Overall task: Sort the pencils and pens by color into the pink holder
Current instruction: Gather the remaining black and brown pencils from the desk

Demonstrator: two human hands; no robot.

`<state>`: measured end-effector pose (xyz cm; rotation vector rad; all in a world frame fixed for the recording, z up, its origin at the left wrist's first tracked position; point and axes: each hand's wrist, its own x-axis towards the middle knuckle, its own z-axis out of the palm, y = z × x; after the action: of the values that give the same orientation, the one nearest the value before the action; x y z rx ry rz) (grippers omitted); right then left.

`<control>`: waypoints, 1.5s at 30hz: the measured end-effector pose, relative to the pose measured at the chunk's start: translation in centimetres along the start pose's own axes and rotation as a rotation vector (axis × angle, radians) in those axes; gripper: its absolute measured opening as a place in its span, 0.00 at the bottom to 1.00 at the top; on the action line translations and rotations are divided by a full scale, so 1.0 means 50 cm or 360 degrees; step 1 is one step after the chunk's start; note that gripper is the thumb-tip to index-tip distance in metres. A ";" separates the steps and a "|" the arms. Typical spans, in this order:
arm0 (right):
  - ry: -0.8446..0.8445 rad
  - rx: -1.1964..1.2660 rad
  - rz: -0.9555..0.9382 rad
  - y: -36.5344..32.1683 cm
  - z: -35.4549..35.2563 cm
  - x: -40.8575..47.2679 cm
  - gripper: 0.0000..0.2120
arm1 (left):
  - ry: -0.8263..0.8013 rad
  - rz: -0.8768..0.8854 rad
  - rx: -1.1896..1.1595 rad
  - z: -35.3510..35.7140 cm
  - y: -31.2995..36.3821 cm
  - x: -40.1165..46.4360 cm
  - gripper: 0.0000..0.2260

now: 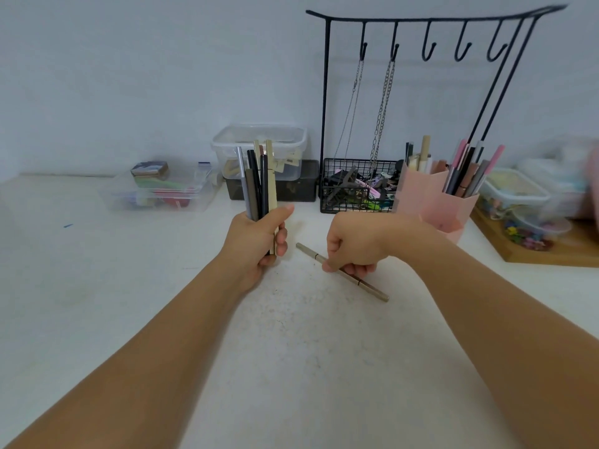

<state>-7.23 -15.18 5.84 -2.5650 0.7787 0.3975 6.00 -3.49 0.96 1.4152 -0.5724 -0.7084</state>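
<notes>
Pens [257, 183] stood bunched in the left hand's [259, 241] fist; the right hand [353, 247] pinched, apparently, a grey pen [343, 272] on the desk [291, 351].

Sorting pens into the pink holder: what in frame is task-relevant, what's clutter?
In play: left hand with pen bundle; right hand on taupe pen; pink holder.

Clutter: wire basket, hook rack, clear tubs, wooden tray.

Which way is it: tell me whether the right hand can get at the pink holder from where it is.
Probably yes. The right hand pinches a grey pen on the table, and the pink holder stands just behind it with nothing between them.
</notes>
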 end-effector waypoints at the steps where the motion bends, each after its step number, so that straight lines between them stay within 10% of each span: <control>1: -0.0003 -0.0002 -0.0007 0.000 0.000 0.000 0.14 | -0.0010 -0.0007 0.0005 0.000 0.001 -0.001 0.16; 10: -0.0048 0.0109 -0.0110 0.007 0.000 -0.001 0.12 | -0.0041 -0.0080 -0.0102 -0.004 0.007 -0.004 0.16; 20: 0.0229 0.1652 -0.0632 -0.002 -0.032 -0.013 0.06 | -0.0300 -0.0123 -0.0218 0.010 0.003 -0.019 0.19; 26: 0.0451 0.1614 -0.0638 -0.021 -0.033 -0.014 0.07 | -0.0476 -0.0080 -0.0178 0.024 0.000 -0.029 0.27; 36: 0.0969 0.1057 -0.0547 -0.042 -0.027 -0.019 0.10 | -0.0549 -0.0018 -0.0054 0.022 -0.010 -0.029 0.12; 41: 0.1015 0.1708 -0.0675 -0.053 -0.028 -0.017 0.31 | -0.0330 0.0354 0.0362 0.027 -0.013 -0.029 0.14; 45: 0.1271 0.1442 -0.0960 -0.077 -0.017 -0.019 0.15 | -0.0280 0.0499 0.0531 0.038 -0.019 -0.036 0.15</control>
<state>-5.63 -12.24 8.17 -1.8533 0.2434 -0.9892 3.30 -3.48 0.26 1.5297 -1.0640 -0.5022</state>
